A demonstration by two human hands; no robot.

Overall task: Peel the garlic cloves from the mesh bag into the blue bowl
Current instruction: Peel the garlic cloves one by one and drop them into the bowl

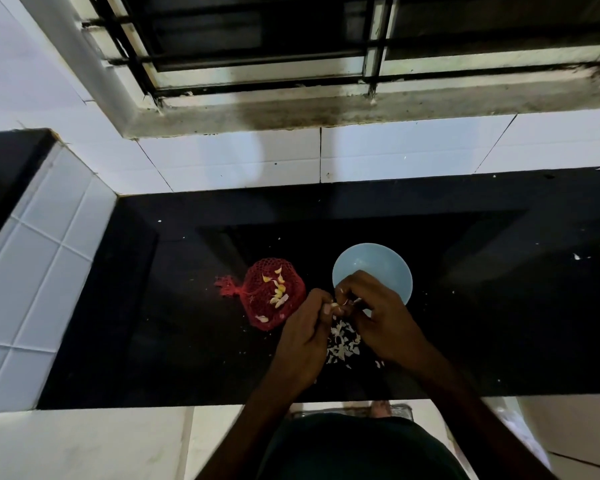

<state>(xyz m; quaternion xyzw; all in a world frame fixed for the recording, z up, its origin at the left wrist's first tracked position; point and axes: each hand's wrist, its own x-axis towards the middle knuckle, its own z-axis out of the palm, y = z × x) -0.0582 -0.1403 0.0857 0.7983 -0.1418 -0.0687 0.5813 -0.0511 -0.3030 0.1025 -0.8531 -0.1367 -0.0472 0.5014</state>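
The clove (335, 305) sits pinched between the fingertips of both your hands, held up over the counter (187, 306) about midway between its back and front edges. Your left hand (302, 336) curls round its left end and your right hand (381, 320) nips its right end, fingers bent and clamped on it. Its long axis seems to run from hand to hand; which end is the tip is too small to tell. Below it lies a heap of peels (342, 342), toward the front edge. The bowl (371, 258) stands just behind your right hand, which hides its near part, so its contents cannot be told. The bag (274, 294) lies left of the bowl, with several cloves (278, 291) in it.
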